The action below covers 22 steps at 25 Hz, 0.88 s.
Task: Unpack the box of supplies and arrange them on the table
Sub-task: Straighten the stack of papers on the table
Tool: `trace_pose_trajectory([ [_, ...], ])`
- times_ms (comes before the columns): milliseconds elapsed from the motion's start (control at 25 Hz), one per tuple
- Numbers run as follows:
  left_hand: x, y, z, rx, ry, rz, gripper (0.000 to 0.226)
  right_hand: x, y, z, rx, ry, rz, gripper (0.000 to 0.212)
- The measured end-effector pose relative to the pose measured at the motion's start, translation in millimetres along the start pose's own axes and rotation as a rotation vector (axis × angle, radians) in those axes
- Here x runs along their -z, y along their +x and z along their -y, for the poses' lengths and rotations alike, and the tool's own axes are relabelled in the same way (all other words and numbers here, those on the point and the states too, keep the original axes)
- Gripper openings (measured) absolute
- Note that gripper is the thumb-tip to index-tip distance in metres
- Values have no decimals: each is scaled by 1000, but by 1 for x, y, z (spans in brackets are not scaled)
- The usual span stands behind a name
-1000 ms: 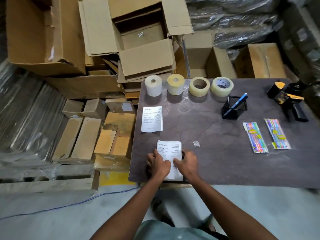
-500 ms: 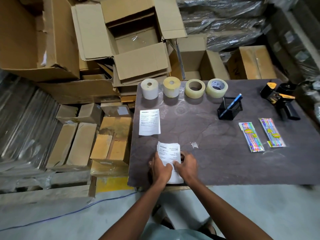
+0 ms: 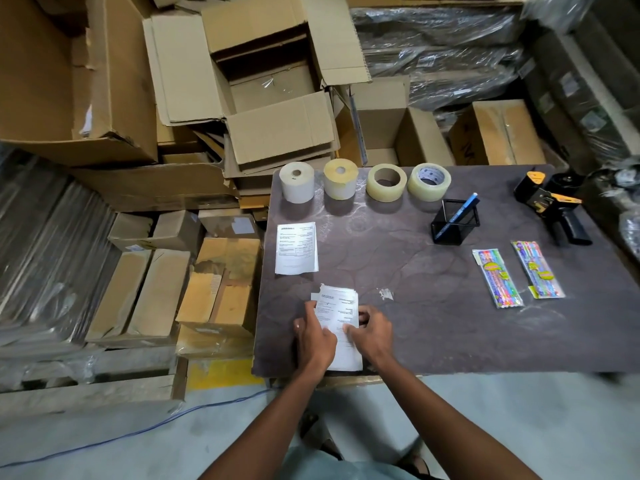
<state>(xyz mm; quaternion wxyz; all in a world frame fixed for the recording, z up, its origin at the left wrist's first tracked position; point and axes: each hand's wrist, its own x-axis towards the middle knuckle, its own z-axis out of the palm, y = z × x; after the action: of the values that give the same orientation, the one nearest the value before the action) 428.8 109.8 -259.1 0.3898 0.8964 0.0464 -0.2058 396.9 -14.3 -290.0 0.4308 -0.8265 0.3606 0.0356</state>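
Squaring up paperwork at the desk (image 3: 450, 341) front-left corner. Open box (image 3: 273, 88) sits behind the desk's back-left corner. Four rolls (image 3: 386, 183) line the back edge, tape gun (image 3: 550, 206) at the back-right corner, pen holder (image 3: 455, 221) and two pen packs (image 3: 519, 271) toward the right. One sheet (image 3: 296, 248) lies flat by the left edge. Paper stack (image 3: 337, 327) is near the front edge; left hand (image 3: 315, 337) and right hand (image 3: 374, 332) rest on its sides, fingers curled onto the sheets. Stack looks light, floppy, prone to fanning; best held by both long edges.
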Motion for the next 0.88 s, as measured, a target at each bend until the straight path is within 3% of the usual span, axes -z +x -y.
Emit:
trace_pose_trajectory([
  [120,-3,1,-10,-54,110,-9,61,0,0,3,-9,2,2,35],
  [600,13,24,-15,85,-134,88,44,2,1,4,-8,-5,21,34],
  [880,11,28,-12,41,-101,77,35,3,-1,3,-22,11,32,36],
])
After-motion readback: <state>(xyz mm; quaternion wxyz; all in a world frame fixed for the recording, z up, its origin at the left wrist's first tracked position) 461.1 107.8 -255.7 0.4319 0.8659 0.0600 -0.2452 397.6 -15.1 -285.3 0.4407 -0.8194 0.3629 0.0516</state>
